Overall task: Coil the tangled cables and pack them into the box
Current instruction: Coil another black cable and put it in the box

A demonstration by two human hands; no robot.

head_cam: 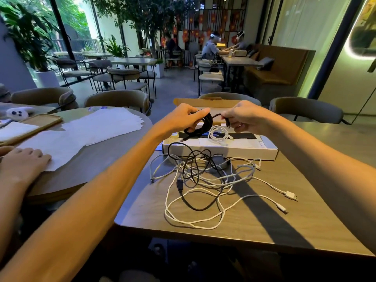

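Note:
My left hand (188, 117) grips a coiled black cable (205, 124) above the open white box (223, 152). My right hand (242, 118) pinches the free end of that black cable just to the right of the coil. Inside the box lies a small coiled white cable (218, 135). In front of the box, on the wooden table (264, 220), a tangle of white cables (205, 180) and one loose black cable (195, 169) is spread out, with white plugs (291, 195) trailing to the right.
The box's brown lid (203, 102) stands open behind my hands. A round table (85, 159) to the left carries white papers (97, 127), a tray and another person's hand (22, 161). Chairs stand beyond both tables.

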